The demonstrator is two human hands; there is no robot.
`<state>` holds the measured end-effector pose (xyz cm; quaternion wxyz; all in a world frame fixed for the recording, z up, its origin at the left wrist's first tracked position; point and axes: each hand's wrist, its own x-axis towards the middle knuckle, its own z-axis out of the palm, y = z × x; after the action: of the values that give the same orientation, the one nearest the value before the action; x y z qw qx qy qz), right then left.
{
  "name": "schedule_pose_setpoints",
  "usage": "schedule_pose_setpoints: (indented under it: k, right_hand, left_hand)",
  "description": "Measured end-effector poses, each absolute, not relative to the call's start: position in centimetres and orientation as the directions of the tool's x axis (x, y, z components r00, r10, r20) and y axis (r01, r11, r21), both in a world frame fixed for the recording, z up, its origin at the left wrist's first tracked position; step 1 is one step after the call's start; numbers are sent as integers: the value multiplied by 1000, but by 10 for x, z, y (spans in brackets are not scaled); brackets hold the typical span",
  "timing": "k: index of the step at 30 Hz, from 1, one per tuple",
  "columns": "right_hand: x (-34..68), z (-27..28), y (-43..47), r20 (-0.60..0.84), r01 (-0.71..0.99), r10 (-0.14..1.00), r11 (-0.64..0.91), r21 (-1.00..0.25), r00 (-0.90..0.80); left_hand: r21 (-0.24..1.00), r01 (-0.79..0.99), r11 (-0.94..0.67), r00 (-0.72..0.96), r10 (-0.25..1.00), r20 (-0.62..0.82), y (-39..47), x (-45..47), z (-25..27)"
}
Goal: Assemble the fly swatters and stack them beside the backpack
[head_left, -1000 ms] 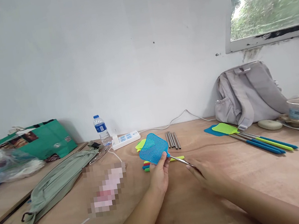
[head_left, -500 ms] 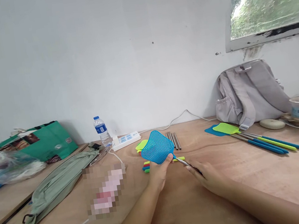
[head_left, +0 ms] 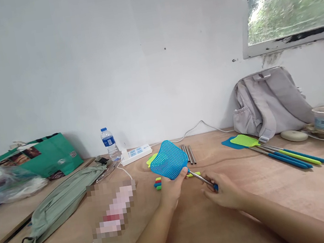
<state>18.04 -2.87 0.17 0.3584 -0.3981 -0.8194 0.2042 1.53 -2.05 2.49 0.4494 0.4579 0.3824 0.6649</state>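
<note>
A blue fly swatter [head_left: 169,160] with a perforated head is held over the middle of the table. My left hand [head_left: 173,188] pinches the swatter at the base of its head, thumb on top. From there a thin metal rod slants down to my right hand [head_left: 224,191], whose fingers are closed round its lower end. A short bit of blue [head_left: 216,187] shows at that end between the fingers; the rest is covered. Behind my left hand lie several coloured handles [head_left: 158,184], partly hidden. Metal tubes [head_left: 191,154] and a yellow-green swatter head [head_left: 152,160] lie farther back.
Several swatters with handles [head_left: 289,158] lie at right, before a grey backpack [head_left: 268,102]. A power strip [head_left: 136,154] and a water bottle [head_left: 110,145] stand near the wall. At left are a green bag [head_left: 55,154], a grey-green strap bag [head_left: 61,202] and a blurred-out pink item [head_left: 117,210].
My right hand has shifted its grip on the rod's lower end, where a blue bit now shows between the fingers. My left hand keeps hold of the swatter head, nearly unmoved.
</note>
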Motion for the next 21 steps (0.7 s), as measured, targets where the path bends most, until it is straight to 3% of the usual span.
schedule_pose_setpoints:
  k: [4,11,15,18,21]
  right_hand:
    - [190,5,-20,377,533,807,586,-610,-455]
    - [195,5,-21,254,607,816,561,-563,-519]
    - [195,6,-22,237,682,858,509,-525,-457]
    - [206,13,-14,245,786,906,421,-452,-345]
    - [222,20,-4,287,866,916,371,-336,-281]
  left_hand:
    - [870,-435,-233,-188,968,165,-8,5,23]
    - [648,-746,-153,-153,987,57,-5,-10,39]
    - [550,-796,-253,-260,963,66,-3,-21,47]
    - [631,-743,-222,-243,969,54,4,-39,51]
    - [839,-538,-86,-42,996,75,5,-54,51]
